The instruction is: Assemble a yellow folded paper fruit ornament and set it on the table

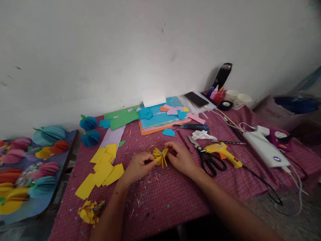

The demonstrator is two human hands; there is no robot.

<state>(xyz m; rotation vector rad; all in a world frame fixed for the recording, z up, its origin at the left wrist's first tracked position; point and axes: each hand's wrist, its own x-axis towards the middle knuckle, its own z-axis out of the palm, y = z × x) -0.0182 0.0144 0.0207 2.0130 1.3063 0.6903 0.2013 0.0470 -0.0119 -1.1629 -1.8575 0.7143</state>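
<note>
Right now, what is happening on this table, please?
A person is working with paper at a table covered by a red checked cloth. The left hand and the right hand both pinch a small folded yellow paper piece between them, just above the cloth. Cut yellow paper sheets lie to the left, and a crumpled yellow scrap sits near the front edge. Black scissors and a yellow glue gun rest to the right, untouched.

Paper craft things on the bench, counted

Two blue paper balls [89,130] at ten o'clock, two white paper cups [239,97] at two o'clock, one pair of scissors [208,157], one yellow glue gun [223,153], one white power bank [265,149].
</note>
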